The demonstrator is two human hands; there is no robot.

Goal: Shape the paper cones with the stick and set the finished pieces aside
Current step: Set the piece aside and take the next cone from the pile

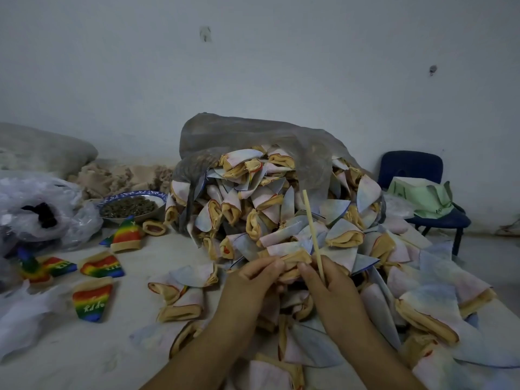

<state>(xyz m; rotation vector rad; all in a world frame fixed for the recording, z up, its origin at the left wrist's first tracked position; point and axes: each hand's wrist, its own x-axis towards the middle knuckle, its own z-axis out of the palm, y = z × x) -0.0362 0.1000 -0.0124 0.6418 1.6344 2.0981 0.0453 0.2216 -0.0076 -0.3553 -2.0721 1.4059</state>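
Note:
A large heap of pale, inside-out paper cones (275,209) spills out of a grey plastic bag (253,136) in the middle of the view. My left hand (253,280) pinches the tan rim of one cone (292,258) at the front of the heap. My right hand (329,282) pinches the same cone from the right and also grips a thin wooden stick (311,229), which points up and slightly left. Several rainbow-striped finished cones (91,302) lie spread on the floor at the left.
A blue-rimmed bowl of dark seeds (132,205) stands at the back left beside crumpled clear plastic bags (42,209). A blue chair (422,192) holding green paper stands at the right, against the white wall. Loose cones cover the floor in front.

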